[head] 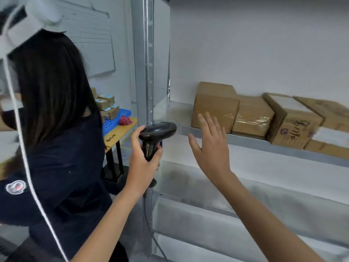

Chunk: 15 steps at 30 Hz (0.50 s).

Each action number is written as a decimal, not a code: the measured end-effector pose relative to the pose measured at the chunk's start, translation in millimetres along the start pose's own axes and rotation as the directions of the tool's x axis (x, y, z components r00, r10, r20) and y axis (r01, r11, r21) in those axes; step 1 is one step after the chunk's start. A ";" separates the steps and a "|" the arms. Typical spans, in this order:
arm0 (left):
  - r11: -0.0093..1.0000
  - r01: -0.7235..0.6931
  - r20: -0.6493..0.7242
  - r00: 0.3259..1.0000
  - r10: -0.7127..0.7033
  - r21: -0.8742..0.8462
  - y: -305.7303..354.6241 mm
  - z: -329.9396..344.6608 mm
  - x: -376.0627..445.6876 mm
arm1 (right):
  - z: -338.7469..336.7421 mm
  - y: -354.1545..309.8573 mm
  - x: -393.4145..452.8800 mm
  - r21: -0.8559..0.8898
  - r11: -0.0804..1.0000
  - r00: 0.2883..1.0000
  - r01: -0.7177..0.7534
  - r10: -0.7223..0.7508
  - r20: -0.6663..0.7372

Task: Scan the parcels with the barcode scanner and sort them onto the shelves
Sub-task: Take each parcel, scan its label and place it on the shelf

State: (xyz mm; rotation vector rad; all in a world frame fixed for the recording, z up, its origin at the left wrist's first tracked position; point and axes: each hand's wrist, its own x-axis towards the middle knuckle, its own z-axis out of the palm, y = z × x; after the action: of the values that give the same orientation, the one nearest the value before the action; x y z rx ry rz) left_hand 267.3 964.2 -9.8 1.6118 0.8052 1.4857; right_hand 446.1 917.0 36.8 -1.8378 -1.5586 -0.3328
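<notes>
My left hand [143,161] grips the handle of a black barcode scanner [157,133], held upright beside the metal shelf post [143,63]. My right hand [211,146] is raised with straight, spread fingers, holding nothing, just in front of the leftmost brown parcel [215,103]. Several cardboard parcels stand in a row on the metal shelf [245,139]: a tape-wrapped one [253,116], and one with handwriting on its front [294,127].
Another person in a dark shirt [56,167] stands close at my left. Behind them a blue tray [117,120] on a yellow-topped table holds small boxes [107,104] and a red object. A lower shelf [264,203] lies below. The scanner cable [156,242] hangs down.
</notes>
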 end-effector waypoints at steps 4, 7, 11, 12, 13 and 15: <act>0.998 -0.010 0.016 1.000 0.011 -0.057 2.2 2.6 13.8 | -11.9 -5.2 45.9 -0.157 0.988 0.987 0.007 -0.032 -0.159; 0.996 -0.019 0.059 0.998 0.024 -0.087 5.3 7.1 24.7 | -17.3 -5.1 91.5 -0.295 0.947 0.991 -0.128 0.107 -0.086; 0.994 -0.028 0.072 0.997 0.036 -0.108 11.3 7.9 32.5 | -20.6 -12.3 145.5 -0.377 0.871 0.928 -0.314 0.366 0.070; 0.993 -0.027 0.075 0.997 0.036 -0.111 11.9 8.0 33.0 | -22.7 -14.7 156.1 -0.384 0.848 0.896 -0.365 0.432 0.101; 0.993 -0.030 0.080 0.996 0.039 -0.113 12.5 8.0 33.1 | -24.9 -16.6 165.4 -0.383 0.826 0.861 -0.414 0.492 0.130; 0.993 -0.041 0.091 0.995 0.051 -0.115 12.6 6.0 32.6 | -29.0 -17.9 181.5 -0.368 0.787 0.789 -0.496 0.585 0.187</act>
State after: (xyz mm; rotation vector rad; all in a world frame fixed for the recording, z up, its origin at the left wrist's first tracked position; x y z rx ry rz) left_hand 276.3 985.4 17.2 1.6118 0.6250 1.4501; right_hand 480.5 1037.3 172.6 -2.5829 -1.1040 -0.0182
